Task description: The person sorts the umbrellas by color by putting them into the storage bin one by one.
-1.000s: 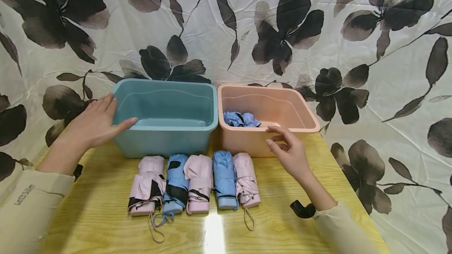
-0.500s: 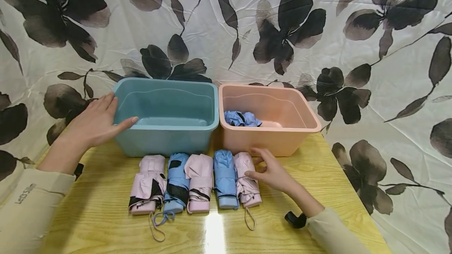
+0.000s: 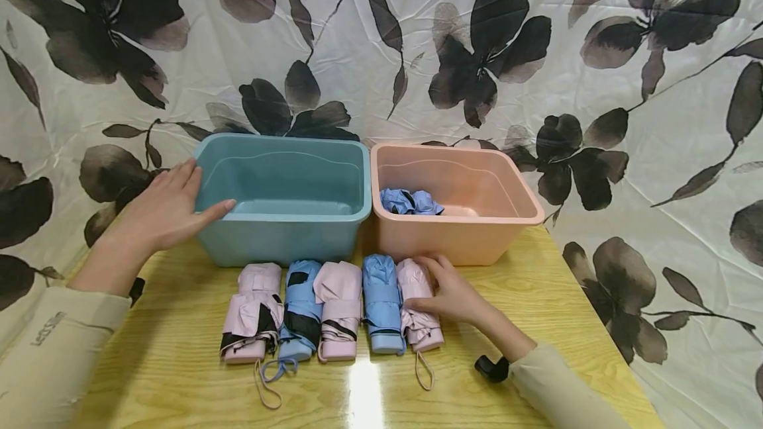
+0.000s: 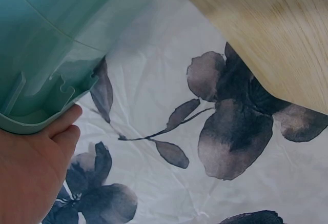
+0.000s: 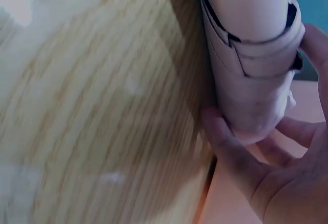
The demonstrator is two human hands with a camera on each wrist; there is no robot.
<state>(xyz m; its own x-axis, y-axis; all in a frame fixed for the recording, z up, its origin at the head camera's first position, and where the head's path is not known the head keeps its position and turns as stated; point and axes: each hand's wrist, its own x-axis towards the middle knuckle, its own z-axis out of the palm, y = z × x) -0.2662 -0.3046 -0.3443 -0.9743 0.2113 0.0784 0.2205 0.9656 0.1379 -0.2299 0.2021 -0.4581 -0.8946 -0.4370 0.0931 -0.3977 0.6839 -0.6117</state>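
At the right end of a row of folded umbrellas lies a pink umbrella (image 3: 420, 316), its wrist loop toward me. My right hand (image 3: 450, 290) has its fingers and thumb curled round the upper half of that umbrella, which still lies on the table. In the right wrist view, fingers (image 5: 233, 152) bend about the wrapped pink cloth near its far end. My left hand (image 3: 163, 207) rests on the left rim of a blue-green bin (image 3: 280, 240), fingers fairly straight and thumb toward the front edge. The left wrist view shows its fingertips (image 4: 66, 124) touching the bin's outside.
Left of the held umbrella lie a blue umbrella (image 3: 383, 310), another pink one (image 3: 340, 310), a second blue one (image 3: 301, 306) and a pink one (image 3: 253, 313). A peach bin (image 3: 453, 240) with blue umbrella cloth (image 3: 411, 202) inside adjoins the blue-green bin. Floral cloth (image 3: 393, 51) hangs behind.
My right hand has moved down and left from in front of the peach bin to the rightmost pink umbrella and closed round it. The left hand stays on the bin's rim.
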